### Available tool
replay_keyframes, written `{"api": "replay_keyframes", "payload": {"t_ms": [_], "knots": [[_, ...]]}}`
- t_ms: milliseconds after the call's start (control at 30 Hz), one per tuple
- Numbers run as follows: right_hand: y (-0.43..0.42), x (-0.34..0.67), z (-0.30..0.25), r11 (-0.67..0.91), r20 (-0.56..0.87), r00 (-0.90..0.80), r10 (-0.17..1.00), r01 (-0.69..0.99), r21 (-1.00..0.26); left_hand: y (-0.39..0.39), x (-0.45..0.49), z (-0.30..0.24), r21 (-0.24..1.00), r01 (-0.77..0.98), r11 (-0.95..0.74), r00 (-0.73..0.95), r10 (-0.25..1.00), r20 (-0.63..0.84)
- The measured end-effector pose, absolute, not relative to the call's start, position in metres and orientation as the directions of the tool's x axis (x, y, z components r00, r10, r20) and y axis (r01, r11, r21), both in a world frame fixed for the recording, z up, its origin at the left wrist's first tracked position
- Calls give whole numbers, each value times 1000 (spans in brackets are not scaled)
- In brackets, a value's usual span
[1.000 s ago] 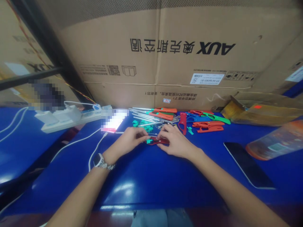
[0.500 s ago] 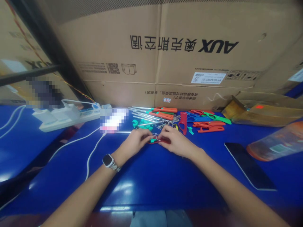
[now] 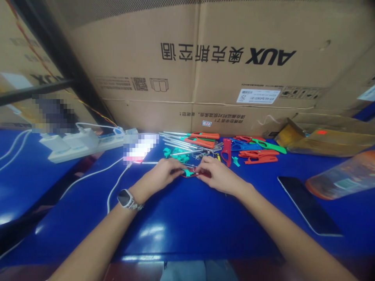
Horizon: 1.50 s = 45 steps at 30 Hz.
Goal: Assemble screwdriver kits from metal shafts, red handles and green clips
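Note:
In the head view a red lighter casing half (image 3: 192, 175) lies low over the table between my hands, with a teal trigger piece (image 3: 186, 172) in it. My left hand (image 3: 164, 173) is closed, thumb and fingertips at the left end of the casing by the trigger. My right hand (image 3: 218, 175) pinches the casing's right end, where a thin wire shows; its fingers hide part of it. A metal tube (image 3: 150, 162) runs left behind my left hand. Beyond my hands lie loose teal triggers (image 3: 179, 154) and thin wired parts (image 3: 202, 155).
Orange-handled lighters with metal tubes (image 3: 202, 141) are piled at the back. Right of them lie a red casing (image 3: 226, 150), blue casings (image 3: 243, 145) and orange casings (image 3: 259, 155). A phone (image 3: 307, 205), a bottle (image 3: 342, 177) and a power strip (image 3: 88, 146) stand at the sides.
My left hand has shifted slightly left and its wrist has turned a little. The teal trigger sits slightly further left. My right hand stays nearly in place.

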State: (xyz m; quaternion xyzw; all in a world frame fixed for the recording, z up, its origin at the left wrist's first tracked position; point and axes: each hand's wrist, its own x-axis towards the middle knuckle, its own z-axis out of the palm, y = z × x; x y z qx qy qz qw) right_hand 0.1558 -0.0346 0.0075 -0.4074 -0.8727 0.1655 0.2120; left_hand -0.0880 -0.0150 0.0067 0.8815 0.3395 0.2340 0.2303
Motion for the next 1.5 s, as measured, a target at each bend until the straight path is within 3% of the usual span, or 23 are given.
{"api": "replay_keyframes", "payload": {"t_ms": [200,567,900,1333,1500], "knots": [[-35,155,8,609,230,-578,783,636,-473,-12,-89,5,451,503,-737,652,666,361],[-34,155,8,599,218,-574,789,643,-477,-16,-83,20,291,649,-703,700,702,133],[-32,155,6,603,233,-571,787,633,-485,-18,-75,28,74,727,-683,680,730,65],[-32,154,7,602,224,-578,785,627,-495,-18,-71,19,171,664,-728,702,685,193],[-32,154,8,588,213,-569,794,629,-509,-16,-74,16,157,626,-764,728,645,233]]}}
